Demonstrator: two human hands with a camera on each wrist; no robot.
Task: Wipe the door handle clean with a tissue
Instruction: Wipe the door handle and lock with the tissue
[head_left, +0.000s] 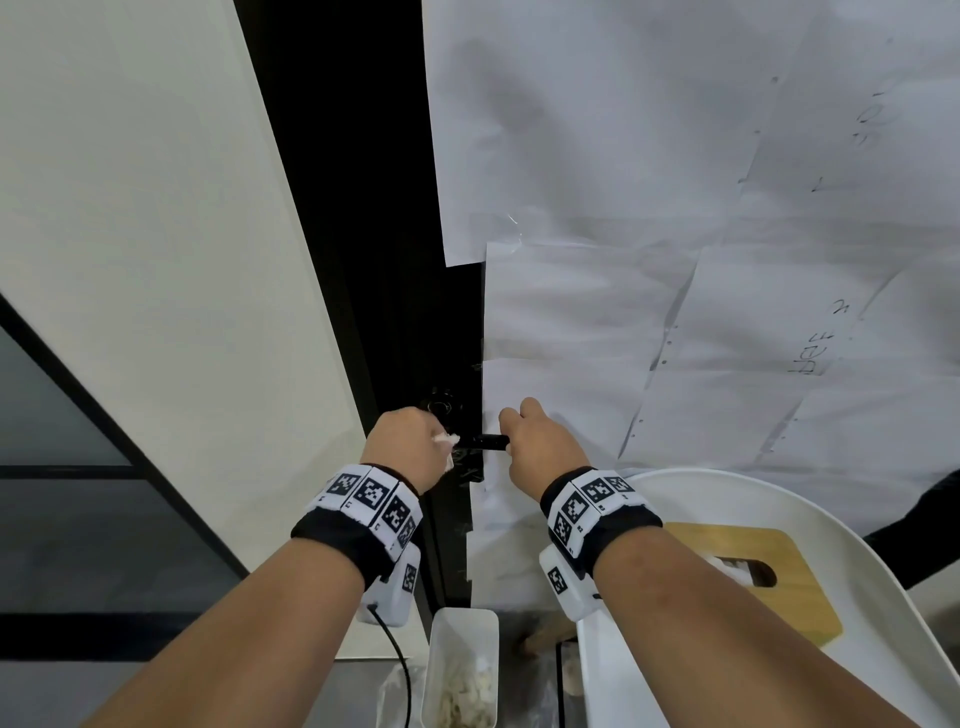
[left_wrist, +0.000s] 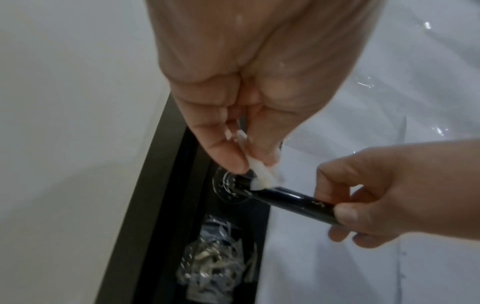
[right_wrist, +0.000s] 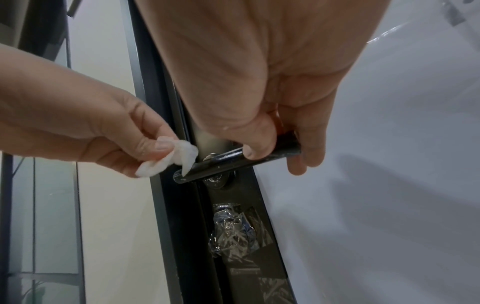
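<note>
Door handle: a glossy black cylindrical lever (left_wrist: 288, 200) sticks out from a round black base plate (left_wrist: 228, 188) on the dark door frame (right_wrist: 161, 115), roughly level, its free end pointing right.
Tissue: a small crumpled white wad (right_wrist: 168, 159) touches the lever at its left end, just beside the base plate.
Left hand: the left hand (head_left: 408, 447) pinches the tissue between thumb and fingertips (left_wrist: 228, 156), a narrow grip closed on the wad, pressing it onto the top of the lever.
Right hand: the right hand (head_left: 540, 444) grips the lever's right end, thumb (right_wrist: 255, 144) over the near side and fingers curled round the far side.
Door: white paper sheets (head_left: 649, 156) under clear film cover the panel to the right of the frame; some bear faint handwriting.
Tape: crinkled clear tape (right_wrist: 233, 228) is stuck on the dark frame below the handle.
Wall: a cream wall panel (head_left: 156, 234) stands left of the frame.
Near right: a white moulded chair (head_left: 857, 571) holds a pale wooden board with a slot (head_left: 763, 577).
Near centre: a white rectangular bin (head_left: 460, 670) on the floor holds crumpled used tissues.
Wrists: black bands with black-and-white square markers (head_left: 374, 499) sit on both wrists.
</note>
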